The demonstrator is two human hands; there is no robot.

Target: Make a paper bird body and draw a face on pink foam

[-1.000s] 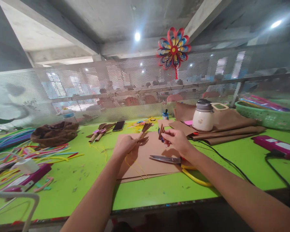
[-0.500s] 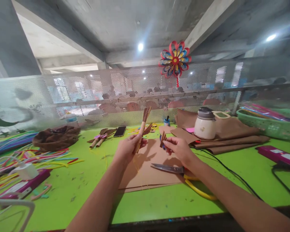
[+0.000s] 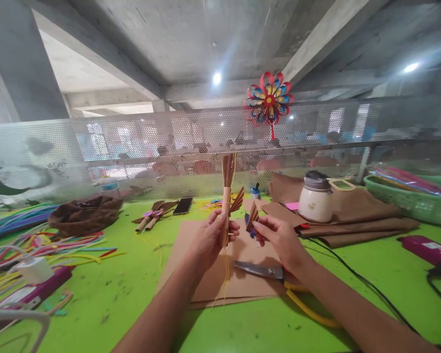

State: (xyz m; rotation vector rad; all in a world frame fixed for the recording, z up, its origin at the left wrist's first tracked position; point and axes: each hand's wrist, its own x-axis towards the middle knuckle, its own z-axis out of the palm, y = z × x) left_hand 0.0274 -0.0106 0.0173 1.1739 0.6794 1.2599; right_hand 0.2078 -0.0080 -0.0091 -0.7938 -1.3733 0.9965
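Head view. Left hand (image 3: 213,234): grip closed around the lower part of a brown paper tube (image 3: 226,200), upright above the card sheets (image 3: 182,245). A pleated fan (image 3: 228,169) tops the tube; a pleated wing (image 3: 237,201) juts from its right side. Right hand (image 3: 281,239): grip pinched on a loose pleated piece (image 3: 253,214), near the tube but apart from it. Something blue under that hand is mostly hidden; cannot identify.

Handling (my judgement): pinch the pleats lightly at one edge so the folds are not crushed; steady the tube without flattening it; level the piece with the wing; mind the yellow threads (image 3: 227,274) hanging below.

Count: tube in hand, 1; loose piece, 1; scissors (image 3: 259,269), 1, on the card; similar tubes (image 3: 156,221) lying on the counter (image 3: 132,294), 2; phone (image 3: 183,206), 1; jug (image 3: 315,201), 1; purple power strips (image 3: 428,248), 2. Threads: several, exact number unclear.
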